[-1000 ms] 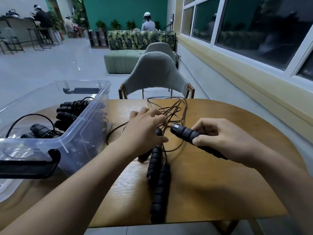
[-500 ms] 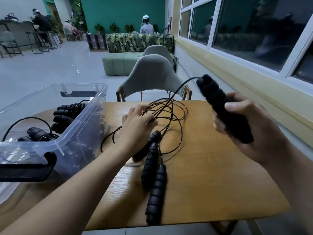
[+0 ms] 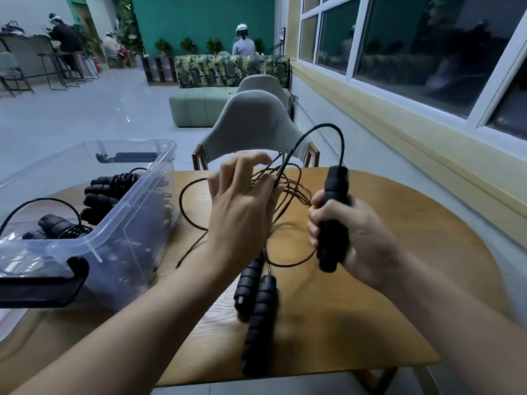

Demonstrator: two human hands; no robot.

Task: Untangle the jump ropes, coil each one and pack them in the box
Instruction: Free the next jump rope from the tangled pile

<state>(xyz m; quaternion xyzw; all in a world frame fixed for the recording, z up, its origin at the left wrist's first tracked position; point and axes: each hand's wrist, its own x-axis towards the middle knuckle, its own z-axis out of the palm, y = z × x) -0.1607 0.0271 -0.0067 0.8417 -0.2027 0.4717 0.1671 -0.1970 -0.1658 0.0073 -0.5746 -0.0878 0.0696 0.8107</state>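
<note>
My right hand (image 3: 362, 238) grips a black foam jump-rope handle (image 3: 333, 218) upright above the table; its cord (image 3: 322, 129) arcs up and over to my left hand (image 3: 242, 206). The left hand is raised over the tangle of thin black cords (image 3: 288, 183), fingers spread, with a cord running between its fingertips. Two more black handles (image 3: 258, 303) lie side by side on the wooden table (image 3: 385, 295) below my hands. A clear plastic box (image 3: 119, 232) at the left holds coiled ropes with black handles (image 3: 105, 192).
The box's black latch handle (image 3: 40, 286) sticks out at the near left. A grey chair (image 3: 253, 124) stands at the table's far side. A wall with windows (image 3: 413, 52) runs along the right. People sit far off in the room.
My right hand has come down from high at the right toward the middle, turning the handle upright. My left hand has lifted off the table with cords in its fingers.
</note>
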